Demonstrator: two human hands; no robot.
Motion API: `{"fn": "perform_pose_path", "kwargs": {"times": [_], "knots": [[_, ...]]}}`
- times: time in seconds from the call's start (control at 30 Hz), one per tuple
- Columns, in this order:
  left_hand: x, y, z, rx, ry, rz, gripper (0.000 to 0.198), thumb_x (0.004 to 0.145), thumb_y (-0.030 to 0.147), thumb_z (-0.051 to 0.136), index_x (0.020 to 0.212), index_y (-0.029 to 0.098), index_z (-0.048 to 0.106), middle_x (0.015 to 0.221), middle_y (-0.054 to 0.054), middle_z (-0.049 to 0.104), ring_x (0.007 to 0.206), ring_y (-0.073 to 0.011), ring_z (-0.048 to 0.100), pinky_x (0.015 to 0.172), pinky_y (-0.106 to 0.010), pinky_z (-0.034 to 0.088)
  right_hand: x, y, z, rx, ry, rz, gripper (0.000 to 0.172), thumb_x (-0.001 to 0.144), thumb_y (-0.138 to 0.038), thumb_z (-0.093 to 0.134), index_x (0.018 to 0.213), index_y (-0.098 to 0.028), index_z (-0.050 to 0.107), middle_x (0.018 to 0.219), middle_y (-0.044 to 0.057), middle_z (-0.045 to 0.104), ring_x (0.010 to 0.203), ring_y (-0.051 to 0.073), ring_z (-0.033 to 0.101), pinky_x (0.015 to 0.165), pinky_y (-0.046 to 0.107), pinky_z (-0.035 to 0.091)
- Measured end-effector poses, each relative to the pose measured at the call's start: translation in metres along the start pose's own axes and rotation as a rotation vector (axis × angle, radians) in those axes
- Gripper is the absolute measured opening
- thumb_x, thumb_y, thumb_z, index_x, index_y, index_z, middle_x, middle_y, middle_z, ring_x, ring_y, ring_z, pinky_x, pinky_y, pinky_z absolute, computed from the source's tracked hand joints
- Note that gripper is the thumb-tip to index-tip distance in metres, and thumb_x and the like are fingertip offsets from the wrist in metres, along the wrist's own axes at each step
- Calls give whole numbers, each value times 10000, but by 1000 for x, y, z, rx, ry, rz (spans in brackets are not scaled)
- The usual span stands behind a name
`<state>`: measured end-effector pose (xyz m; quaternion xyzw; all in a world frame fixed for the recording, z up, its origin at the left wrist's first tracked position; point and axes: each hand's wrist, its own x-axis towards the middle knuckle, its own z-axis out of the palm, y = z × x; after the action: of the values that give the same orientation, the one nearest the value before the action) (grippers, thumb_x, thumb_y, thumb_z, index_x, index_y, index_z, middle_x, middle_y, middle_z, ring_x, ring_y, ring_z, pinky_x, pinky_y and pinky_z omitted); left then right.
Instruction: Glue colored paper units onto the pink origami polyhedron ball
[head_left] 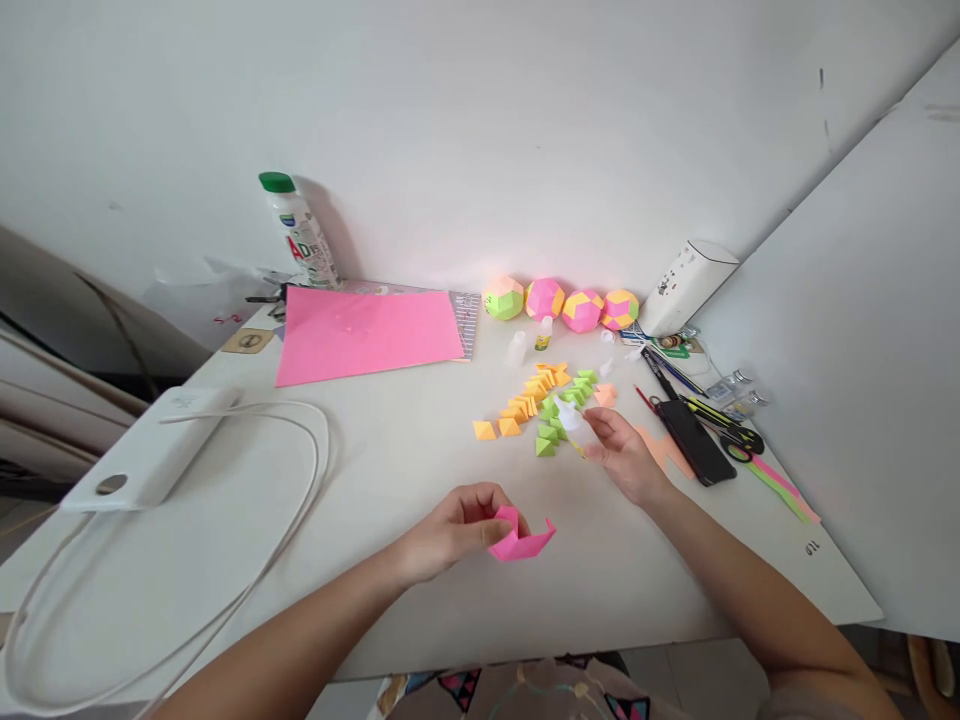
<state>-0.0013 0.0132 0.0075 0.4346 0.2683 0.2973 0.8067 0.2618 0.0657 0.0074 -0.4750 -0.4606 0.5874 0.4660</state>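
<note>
the left hand (457, 530) pinches one pink folded paper piece (519, 540) between thumb and curled fingers, just above the table (405, 450) near the middle of its front edge. the right hand (626, 460), fingers loosely closed, grips one small clear bottle (576, 422) (blurred, so its label is unreadable) beside a heap of orange and green folded units (544, 405), too crowded to count. four paper balls (544, 297) line the back edge. one pink sheet (367, 335) lies toward the back left, one green-capped bottle (296, 230) behind it. one black phone (694, 440) and one pair of scissors (739, 440) sit by the right edge.
</note>
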Motion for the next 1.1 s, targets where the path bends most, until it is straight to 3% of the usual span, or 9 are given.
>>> {"fn": "perform_pose_path", "kwargs": {"times": [0.2, 0.37, 0.67, 0.83, 0.93, 1.0, 1.03, 1.1], "knots": [[-2, 2, 7, 253, 32, 42, 247, 822, 374, 624, 761, 136, 639, 770, -45, 636, 757, -149, 533, 738, -279, 395, -11, 36, -25, -244, 179, -183, 550, 618, -364, 799, 1091, -234, 552, 1236, 110, 583, 1214, 259, 513, 1049, 436, 377], [-1, 2, 4, 375, 128, 99, 265, 870, 384, 543, 773, 153, 627, 787, -31, 609, 780, -155, 522, 764, -278, 389, -14, 42, -24, -250, 166, -193, 554, 684, -382, 746, 1144, -233, 475, 1215, 139, 602, 1151, 257, 565, 957, 426, 452], [-1, 3, 4, 294, 187, 117, 279, 884, 415, 500, 773, 172, 579, 811, -10, 548, 802, -149, 482, 774, -265, 366, -14, 47, -24, -303, 257, -215, 452, 694, -365, 727, 1016, -219, 446, 1238, 156, 588, 1135, 232, 570, 948, 432, 449], [-2, 6, 5, 247, 180, 70, 290, 875, 438, 500, 768, 175, 558, 798, -2, 537, 785, -144, 469, 756, -261, 354, -25, 40, -27, -444, 271, -259, 524, 712, -235, 678, 1169, -226, 421, 1285, 146, 532, 1186, 223, 536, 976, 447, 448], [-1, 5, 5, 259, 169, 6, 305, 858, 448, 515, 738, 169, 547, 759, -1, 533, 742, -143, 461, 720, -266, 346, -43, 30, -27, -690, 453, -449, 473, 742, -135, 575, 1197, -209, 471, 1243, 133, 533, 1152, 223, 546, 970, 469, 459], [0, 4, 5, 271, 149, -31, 311, 843, 450, 530, 723, 164, 544, 738, 0, 525, 720, -142, 452, 697, -268, 340, -57, 22, -22, -861, 647, -726, 353, 748, -79, 538, 1081, -195, 563, 1115, 117, 578, 1099, 238, 562, 938, 477, 476], [0, 3, 6, 277, 140, -45, 313, 837, 451, 536, 719, 162, 544, 732, 0, 520, 712, -141, 447, 685, -267, 336, -62, 18, -17, -923, 679, -862, 312, 747, -53, 536, 1018, -200, 587, 1014, 98, 604, 1012, 232, 594, 885, 459, 502], [0, 3, 7, 284, 125, -63, 319, 828, 454, 543, 710, 158, 542, 722, 0, 513, 698, -138, 436, 663, -265, 329, -68, 12, -6, -995, 510, -1003, 295, 756, -14, 523, 954, -218, 601, 877, 62, 623, 851, 202, 627, 765, 391, 541]]}}
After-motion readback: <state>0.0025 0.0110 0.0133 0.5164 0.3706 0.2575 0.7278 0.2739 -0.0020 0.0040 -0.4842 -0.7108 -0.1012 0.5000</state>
